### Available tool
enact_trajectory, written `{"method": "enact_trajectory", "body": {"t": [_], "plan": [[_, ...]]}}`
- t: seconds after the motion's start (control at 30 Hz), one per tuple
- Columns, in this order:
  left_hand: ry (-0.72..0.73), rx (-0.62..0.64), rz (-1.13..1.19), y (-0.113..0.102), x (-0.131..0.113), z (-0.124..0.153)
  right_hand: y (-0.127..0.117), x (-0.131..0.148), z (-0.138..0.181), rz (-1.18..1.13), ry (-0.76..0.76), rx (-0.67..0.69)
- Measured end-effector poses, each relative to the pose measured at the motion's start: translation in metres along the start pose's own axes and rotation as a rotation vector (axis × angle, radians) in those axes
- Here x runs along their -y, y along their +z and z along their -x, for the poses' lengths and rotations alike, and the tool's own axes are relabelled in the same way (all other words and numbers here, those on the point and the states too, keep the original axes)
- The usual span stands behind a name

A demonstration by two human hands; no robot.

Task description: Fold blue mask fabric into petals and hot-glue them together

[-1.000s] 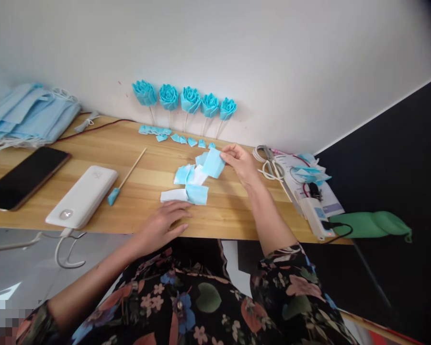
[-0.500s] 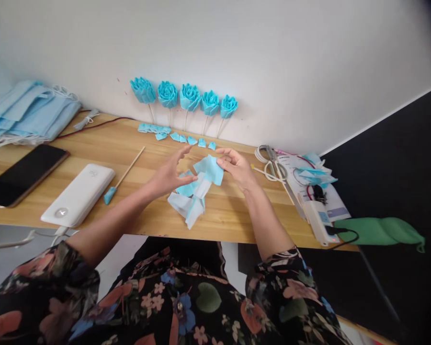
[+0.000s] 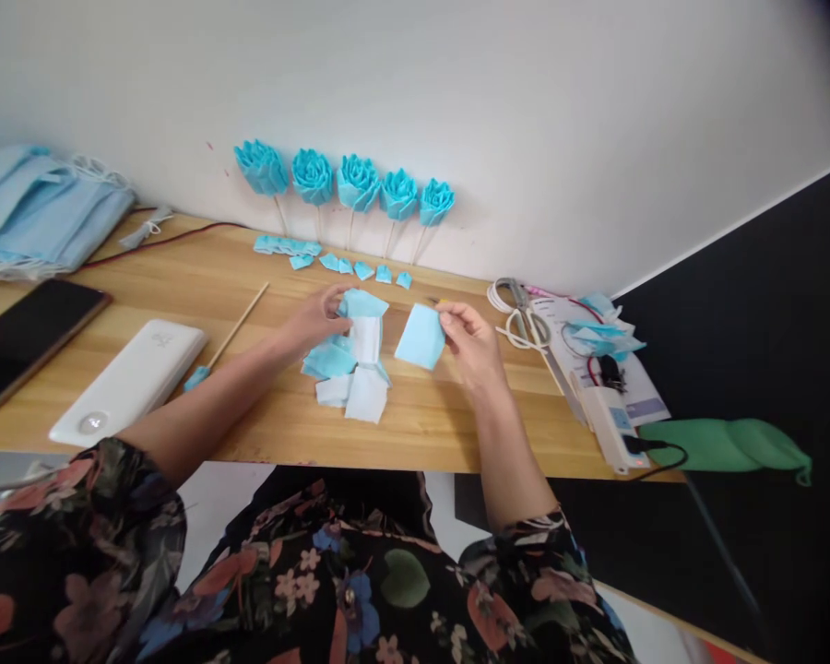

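My right hand (image 3: 474, 349) pinches a pale blue piece of mask fabric (image 3: 420, 337) by its upper right corner, above the desk. A small yellow thing with a dark tip (image 3: 441, 301) shows at those fingertips; its kind is unclear. My left hand (image 3: 314, 323) is at the upper left of a loose heap of blue and white fabric pieces (image 3: 366, 392), thumb and fingers apart around the edge of a blue piece (image 3: 363, 303). Behind lies a row of small folded blue pieces (image 3: 363, 271). Several blue fabric roses on sticks (image 3: 358, 183) lean against the wall.
At the left are stacked masks (image 3: 34, 207), a phone (image 3: 34, 341), a white power bank (image 3: 135, 378) and a stick with a blue tip (image 3: 239, 323). Scissors (image 3: 527, 327), papers, mask scraps (image 3: 605, 332), a power strip (image 3: 610, 429) and a green pouch (image 3: 726, 444) are right.
My right hand has drawn the blue piece away from the heap, rightward and nearer to me. My left hand has come down onto the heap's left side. The camera view has shifted slightly.
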State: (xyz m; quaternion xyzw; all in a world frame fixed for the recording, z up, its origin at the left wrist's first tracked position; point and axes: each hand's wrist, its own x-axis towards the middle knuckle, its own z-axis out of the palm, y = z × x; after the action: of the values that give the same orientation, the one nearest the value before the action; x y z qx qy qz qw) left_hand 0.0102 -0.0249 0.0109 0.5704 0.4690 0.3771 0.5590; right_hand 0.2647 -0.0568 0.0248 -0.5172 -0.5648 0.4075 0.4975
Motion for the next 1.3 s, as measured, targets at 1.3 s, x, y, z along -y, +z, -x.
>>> {"method": "enact_trajectory", "body": {"t": [1.3], "plan": [[0.014, 0.1, 0.097, -0.025, 0.007, 0.003, 0.072, 0.006, -0.003, 0.458, -0.349, 0.157]]}}
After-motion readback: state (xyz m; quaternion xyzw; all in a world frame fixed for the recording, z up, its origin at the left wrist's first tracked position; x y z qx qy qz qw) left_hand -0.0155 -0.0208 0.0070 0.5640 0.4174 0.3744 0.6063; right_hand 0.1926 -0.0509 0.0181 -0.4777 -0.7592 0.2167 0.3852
